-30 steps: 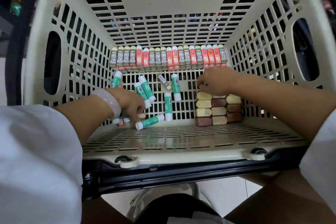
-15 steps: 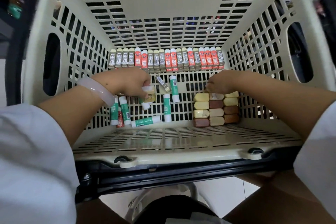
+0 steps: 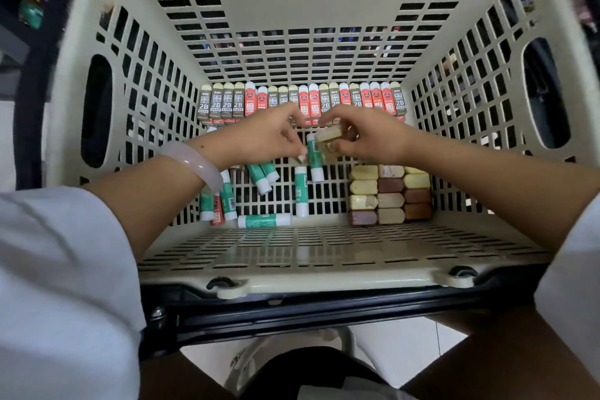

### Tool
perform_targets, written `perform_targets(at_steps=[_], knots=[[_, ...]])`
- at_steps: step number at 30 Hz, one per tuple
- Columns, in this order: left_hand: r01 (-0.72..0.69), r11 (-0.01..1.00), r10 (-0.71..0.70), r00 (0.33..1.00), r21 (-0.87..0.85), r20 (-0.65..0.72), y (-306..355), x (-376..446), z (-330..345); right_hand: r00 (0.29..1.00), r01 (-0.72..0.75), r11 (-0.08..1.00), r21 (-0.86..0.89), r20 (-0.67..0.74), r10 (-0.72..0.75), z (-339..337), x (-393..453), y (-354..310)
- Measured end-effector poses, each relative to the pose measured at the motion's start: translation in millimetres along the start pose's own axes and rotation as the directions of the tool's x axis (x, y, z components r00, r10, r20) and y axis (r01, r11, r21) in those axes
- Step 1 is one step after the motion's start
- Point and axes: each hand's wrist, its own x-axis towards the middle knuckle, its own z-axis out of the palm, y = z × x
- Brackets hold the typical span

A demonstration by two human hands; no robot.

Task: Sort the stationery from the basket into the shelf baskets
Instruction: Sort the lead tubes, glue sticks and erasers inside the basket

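A cream slatted basket [image 3: 97,42] holds the stationery. My right hand [image 3: 367,136] grips a beige eraser block [image 3: 328,143] above the basket's middle. My left hand [image 3: 269,136], with a pale bangle on its wrist, sits just left of the block, its fingers loosely curled, and I see nothing held in them. A row of grey 2B and red boxes [image 3: 302,102] lines the back wall. Green-and-white glue sticks [image 3: 264,220] lie scattered at the left and centre. Yellow, beige and brown erasers [image 3: 389,195] are stacked in neat rows at the right.
The basket rests on a black frame [image 3: 292,312] with white tiled floor below. Oval handle holes open in both side walls. Dark shelving with blurred goods shows beyond the rim at the top corners. My white sleeves fill the lower corners.
My left hand lifted a beige eraser from the left pile and carried it to the centre. My right hand left the eraser stack, came to meet it, and now grips that eraser.
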Motion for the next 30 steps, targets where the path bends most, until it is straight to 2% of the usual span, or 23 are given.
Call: perform_targets(at_steps=[3,6,8,10,12,14,16,17,20,22,24,27,30], knots=[[0.013,0.975,-0.010,1.000,0.222,-0.015,-10,3,-6,0.999,-0.050,0.987,-0.154,0.000,0.050,-3,0,12],[0.050,0.955,-0.044,0.999,0.292,-0.029,-14,3,-5,0.999,-0.044,0.952,-0.303,0.002,0.047,-2,-2,17],[0.077,0.975,-0.077,0.997,0.208,-0.008,-11,2,0,0.989,-0.021,0.920,-0.392,0.129,0.077,1,-2,20],[0.139,0.990,-0.138,0.988,-0.013,0.066,-4,-1,11,0.956,-0.026,0.921,-0.388,0.259,0.136,2,-4,20],[0.232,0.941,-0.189,0.964,-0.246,0.187,5,-5,27,0.957,-0.081,0.939,-0.333,0.237,0.167,-2,-2,19],[0.324,0.868,-0.212,0.927,-0.375,0.310,12,-7,47,0.964,-0.200,0.938,-0.283,0.113,0.240,-7,0,20],[0.393,0.809,-0.225,0.893,-0.436,0.389,18,-8,65,0.927,-0.337,0.897,-0.287,0.062,0.369,-9,1,23],[0.430,0.782,-0.241,0.876,-0.451,0.418,19,-6,71,0.889,-0.405,0.866,-0.294,0.092,0.448,-10,0,23],[0.510,0.695,-0.255,0.834,-0.507,0.489,29,-1,79,0.809,-0.449,0.814,-0.370,0.218,0.546,-11,-5,22],[0.552,0.626,-0.254,0.813,-0.551,0.525,32,5,84,0.800,-0.422,0.818,-0.391,0.264,0.539,-13,-4,22],[0.565,0.584,-0.261,0.811,-0.583,0.524,36,9,91,0.820,-0.369,0.827,-0.425,0.270,0.504,-13,-3,21],[0.563,0.568,-0.258,0.815,-0.600,0.520,37,12,97,0.847,-0.282,0.865,-0.415,0.315,0.428,-9,-2,21],[0.540,0.569,-0.215,0.825,-0.619,0.523,37,7,93,0.833,-0.247,0.881,-0.404,0.377,0.406,-8,-1,21]])
